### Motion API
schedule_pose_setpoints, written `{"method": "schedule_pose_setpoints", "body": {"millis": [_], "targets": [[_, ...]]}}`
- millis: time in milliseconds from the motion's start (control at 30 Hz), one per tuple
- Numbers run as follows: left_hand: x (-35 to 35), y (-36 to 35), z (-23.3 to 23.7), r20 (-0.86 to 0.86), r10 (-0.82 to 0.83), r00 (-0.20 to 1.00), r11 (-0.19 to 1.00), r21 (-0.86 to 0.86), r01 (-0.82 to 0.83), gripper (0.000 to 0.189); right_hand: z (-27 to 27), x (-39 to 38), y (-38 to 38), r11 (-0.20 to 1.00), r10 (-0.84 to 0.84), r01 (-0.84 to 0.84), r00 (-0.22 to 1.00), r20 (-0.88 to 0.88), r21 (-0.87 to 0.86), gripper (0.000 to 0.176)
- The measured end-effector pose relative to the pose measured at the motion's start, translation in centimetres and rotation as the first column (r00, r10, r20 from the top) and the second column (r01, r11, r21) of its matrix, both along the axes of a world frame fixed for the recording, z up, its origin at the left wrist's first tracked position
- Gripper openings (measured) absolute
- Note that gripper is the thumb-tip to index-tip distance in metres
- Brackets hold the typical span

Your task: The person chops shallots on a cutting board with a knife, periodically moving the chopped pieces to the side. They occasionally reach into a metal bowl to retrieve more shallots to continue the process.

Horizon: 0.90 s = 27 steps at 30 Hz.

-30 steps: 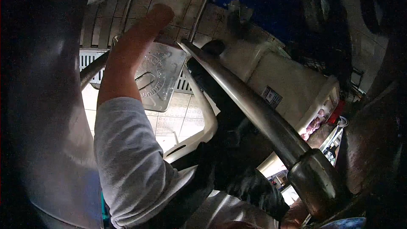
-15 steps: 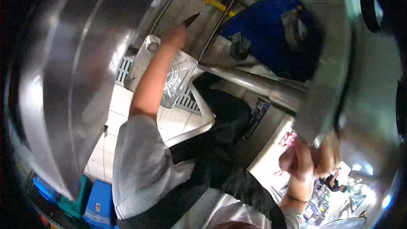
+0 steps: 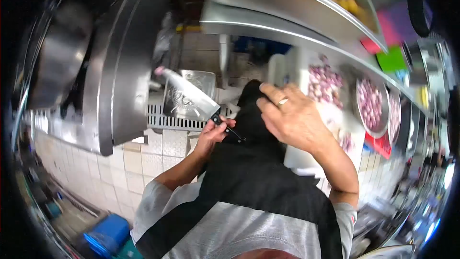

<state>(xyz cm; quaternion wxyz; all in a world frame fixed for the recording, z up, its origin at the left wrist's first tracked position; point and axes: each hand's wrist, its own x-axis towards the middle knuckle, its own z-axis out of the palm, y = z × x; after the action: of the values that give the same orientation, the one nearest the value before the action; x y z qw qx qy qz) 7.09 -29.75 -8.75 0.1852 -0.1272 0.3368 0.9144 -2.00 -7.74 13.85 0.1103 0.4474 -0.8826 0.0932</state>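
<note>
A knife [image 3: 189, 91] with a wide blade and a black handle is in my left hand [image 3: 214, 134]. Its blade points up and left over a square metal tin [image 3: 203, 84], and something small and pink is at the tip. My right hand [image 3: 292, 115], with a ring on one finger, hangs over the black apron [image 3: 254, 163], back up and fingers apart, with nothing seen in it. Just right of it lies a white cutting board [image 3: 303, 158] with purple and white pieces, perhaps shallots or garlic [image 3: 325, 85].
A metal bowl [image 3: 385, 115] of similar pieces stands at the right. Along the top runs a steel shelf [image 3: 287, 31] with a tray of yellowish food above. Steel equipment [image 3: 127, 67] fills the left. A blue bin [image 3: 110, 232] is at the lower left.
The view has swung, bringing the board and bowl into sight. My left hand has come closer to my body with the knife. My right hand has moved in front of the apron and opened.
</note>
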Motion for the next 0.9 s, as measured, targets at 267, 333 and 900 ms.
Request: {"method": "schedule_pose_setpoints", "body": {"millis": [267,333,900], "targets": [[-2.8,9.6,9.7,-0.239,-0.636,0.734,0.736,-0.473,0.484,0.021,-4.8,12.2,6.7,0.916,-0.288,0.367,0.883,0.370,-0.163,0.055],[-4.6,12.8,10.8,-0.295,-0.928,0.227,0.358,-0.874,0.327,0.026,-6.9,14.4,7.7,0.785,-0.543,0.608,0.768,0.340,-0.122,0.047],[-6.6,25.4,14.0,-0.624,-0.765,0.161,0.531,-0.752,-0.392,0.032,-8.8,30.9,14.7,0.028,-0.712,0.986,0.133,0.690,-0.162,0.046]]}}
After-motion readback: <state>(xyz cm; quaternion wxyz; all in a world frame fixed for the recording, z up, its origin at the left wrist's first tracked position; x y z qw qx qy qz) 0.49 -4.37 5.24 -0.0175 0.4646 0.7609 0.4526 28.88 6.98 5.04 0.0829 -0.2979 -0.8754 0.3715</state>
